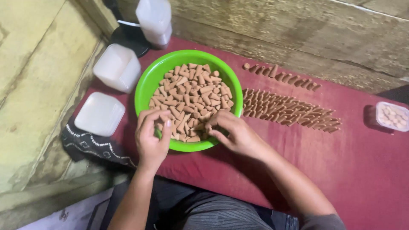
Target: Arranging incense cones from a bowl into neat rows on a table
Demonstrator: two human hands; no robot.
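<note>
A green bowl [147, 85] on a dark red cloth [362, 162] is filled with many small tan cones [191, 96]. My left hand [151, 138] is at the bowl's near left rim, fingers curled and pinching one or more cones. My right hand [232, 134] rests on the near right rim, its fingertips dipped among the cones. To the right of the bowl, rows of cones [289, 111] stand lined up on the cloth, with a shorter row [281, 76] behind them.
Translucent white lidded tubs [117, 67] [100, 113] sit left of the bowl and a stack of them [154, 20] behind it. A small tub holding pale cones [392, 116] is at the far right. A dark patterned cloth [91, 142] lies at the left; a rough wall runs behind.
</note>
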